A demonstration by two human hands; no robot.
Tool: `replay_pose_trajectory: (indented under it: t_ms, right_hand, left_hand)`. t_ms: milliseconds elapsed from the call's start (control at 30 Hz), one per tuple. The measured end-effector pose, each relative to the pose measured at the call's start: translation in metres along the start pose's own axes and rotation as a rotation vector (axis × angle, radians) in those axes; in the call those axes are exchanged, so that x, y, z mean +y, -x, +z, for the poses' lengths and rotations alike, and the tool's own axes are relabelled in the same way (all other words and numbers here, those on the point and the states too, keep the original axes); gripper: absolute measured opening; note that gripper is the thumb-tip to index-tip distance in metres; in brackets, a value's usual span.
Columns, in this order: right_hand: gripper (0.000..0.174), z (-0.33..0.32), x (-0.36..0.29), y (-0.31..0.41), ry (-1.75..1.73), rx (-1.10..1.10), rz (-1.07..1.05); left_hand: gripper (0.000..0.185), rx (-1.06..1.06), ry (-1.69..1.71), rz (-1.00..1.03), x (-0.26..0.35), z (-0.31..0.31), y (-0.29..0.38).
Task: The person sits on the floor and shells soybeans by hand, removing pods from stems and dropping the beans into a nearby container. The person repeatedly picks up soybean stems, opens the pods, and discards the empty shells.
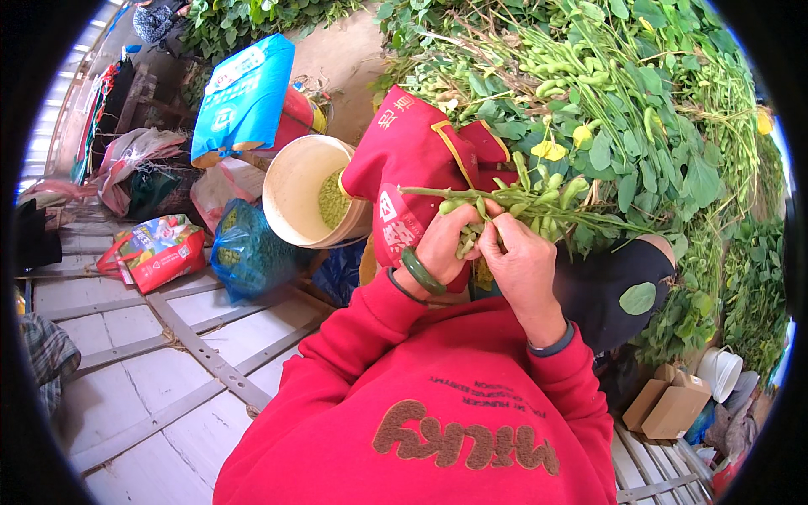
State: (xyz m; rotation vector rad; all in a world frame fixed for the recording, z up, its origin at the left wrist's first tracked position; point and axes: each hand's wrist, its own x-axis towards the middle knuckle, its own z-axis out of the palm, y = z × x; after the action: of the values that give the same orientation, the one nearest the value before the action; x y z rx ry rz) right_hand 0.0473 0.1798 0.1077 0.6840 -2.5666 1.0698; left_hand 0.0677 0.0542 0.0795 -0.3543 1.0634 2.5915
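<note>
My left hand (449, 243), with a green bangle at its wrist, is closed around several loose soybean pods (469, 240). Its fingertips also touch a leafy soybean stalk (435, 191) that lies across in front of both hands. My right hand (521, 252) pinches a green pod at the stalk, thumb and forefinger together, close beside the left. More plump pods (555, 192) hang on the stalk to the right. Beneath the hands a red apron (410, 151) with yellow trim covers my lap. Parts of the fingers are hidden behind pods.
A white bucket (290, 183) holding shelled green beans stands left of my lap. Beyond it is a blue bag (243, 95). A blue plastic bag (252, 252) and a red shopping bag (158, 249) sit at left. Piled soybean plants (650, 120) fill the right; cardboard boxes (675, 404) stand lower right.
</note>
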Motion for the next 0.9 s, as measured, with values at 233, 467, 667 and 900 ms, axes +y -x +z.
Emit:
replay_pose_trajectory:
  t_ms: [233,467,667,900]
  right_hand:
    - [0.010,-0.007,0.003,-0.003,-0.139,0.035,0.115]
    - [0.013,-0.068,0.024,-0.012,-0.564,0.209,0.451]
    - [0.016,-0.112,0.030,-0.020,-0.913,0.430,0.618]
    - [0.018,-0.139,0.040,-0.027,-0.958,0.588,0.642]
  left_hand:
    - [0.032,-0.243,-0.113,-0.020,0.016,-0.007,0.004]
    - [0.028,0.328,0.199,0.241,0.063,-0.052,0.025]
    - [0.034,0.926,-0.141,0.452,0.076,-0.213,0.032]
    - [0.034,1.285,-1.605,0.731,0.078,-0.305,0.055]
